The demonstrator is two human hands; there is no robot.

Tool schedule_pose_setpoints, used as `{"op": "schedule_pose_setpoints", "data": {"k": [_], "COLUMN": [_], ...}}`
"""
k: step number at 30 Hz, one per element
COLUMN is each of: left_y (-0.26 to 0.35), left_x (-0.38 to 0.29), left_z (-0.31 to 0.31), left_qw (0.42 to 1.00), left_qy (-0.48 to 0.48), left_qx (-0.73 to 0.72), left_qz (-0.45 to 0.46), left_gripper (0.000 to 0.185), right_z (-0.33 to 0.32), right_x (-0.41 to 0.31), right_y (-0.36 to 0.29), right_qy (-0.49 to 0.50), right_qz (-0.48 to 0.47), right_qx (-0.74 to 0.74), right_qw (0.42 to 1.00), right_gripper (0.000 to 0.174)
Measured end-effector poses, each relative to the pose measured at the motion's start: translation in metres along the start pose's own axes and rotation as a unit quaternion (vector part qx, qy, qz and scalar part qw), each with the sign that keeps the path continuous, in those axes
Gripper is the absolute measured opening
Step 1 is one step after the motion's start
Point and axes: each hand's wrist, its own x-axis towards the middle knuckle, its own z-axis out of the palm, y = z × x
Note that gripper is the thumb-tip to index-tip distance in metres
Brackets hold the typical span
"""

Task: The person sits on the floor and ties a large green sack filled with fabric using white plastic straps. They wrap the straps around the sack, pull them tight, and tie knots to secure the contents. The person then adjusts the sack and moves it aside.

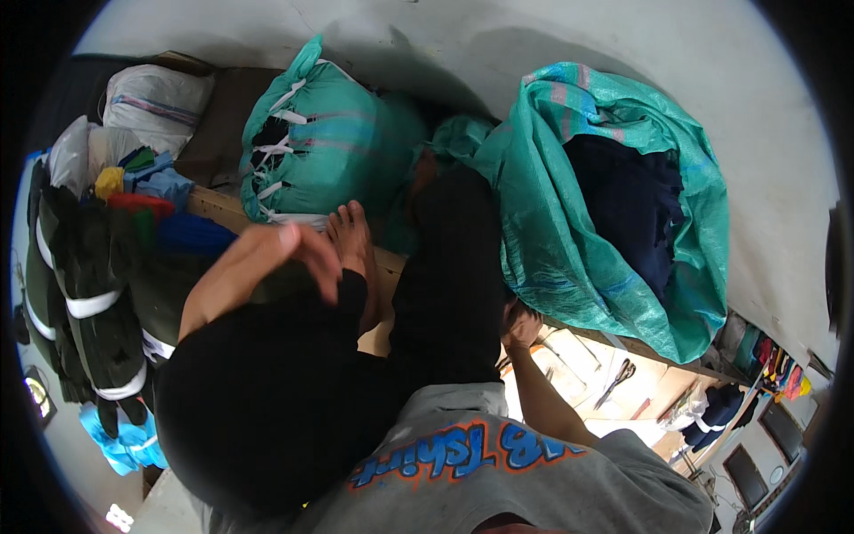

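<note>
My left hand (287, 250) is raised above my bent left knee, blurred, its fingers curved and apart with nothing in them. Near it stands a stuffed green woven sack (333, 147), its open side laced with white strips over dark contents. My right hand (524, 327) is low beside my right leg, against the underside of a second green woven sack (547, 220). Its fingertips are partly hidden in shadow, so its grip is unclear. That sack gapes open around dark navy fabric (627, 207). My bare left foot (352, 233) rests against the laced sack.
A wooden ledge (217, 208) runs beneath the sacks along the wall. Tied dark fabric bundles (90, 267), coloured cloths (143, 200) and a white sack (157, 100) are at left. Below right, a bright work table (587, 380) holds scissors (617, 382).
</note>
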Motion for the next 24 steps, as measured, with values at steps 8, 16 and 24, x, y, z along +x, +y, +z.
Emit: {"op": "schedule_pose_setpoints", "data": {"k": [8, 16, 24], "left_y": [0.015, 0.035, 0.018], "left_x": [-0.030, -0.033, -0.047], "left_z": [-0.145, -0.144, -0.149], "left_qw": [0.879, 0.859, 0.801], "left_qy": [0.454, 0.448, 0.477], "left_qx": [0.039, 0.194, 0.337], "left_qz": [0.139, 0.158, 0.135], "left_gripper": [0.053, 0.040, 0.027], "right_z": [-0.007, -0.006, 0.037], "right_x": [0.007, 0.011, -0.006], "right_y": [-0.008, -0.011, 0.028], "right_qy": [-0.038, -0.059, -0.070], "right_qz": [0.023, 0.057, 0.039], "right_qx": [-0.039, -0.084, -0.049], "right_qw": [0.998, 0.993, 0.996], "right_gripper": [0.030, 0.023, 0.026]}}
